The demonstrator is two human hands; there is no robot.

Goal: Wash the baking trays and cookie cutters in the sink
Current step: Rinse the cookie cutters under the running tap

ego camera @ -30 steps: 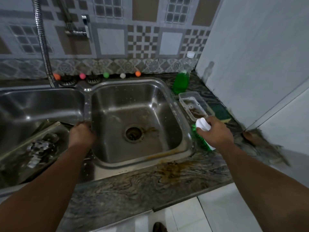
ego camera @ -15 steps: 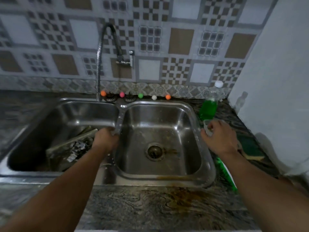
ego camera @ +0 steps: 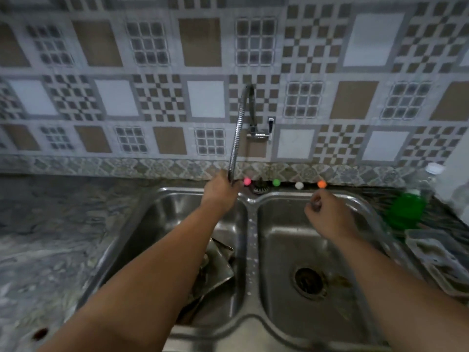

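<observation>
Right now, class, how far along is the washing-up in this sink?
Done: the baking trays lie in the left basin. In hand: the left hand grips the flexible tap hose; the right hand hovers over the right basin. Left: no water visible, so all the washing.

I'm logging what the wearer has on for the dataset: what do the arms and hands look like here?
Both forearms are bare for as far as the picture shows them: no sleeves or gloves. No watch, bracelet or ring shows on the left hand or right hand, though blur could hide something small.
</observation>
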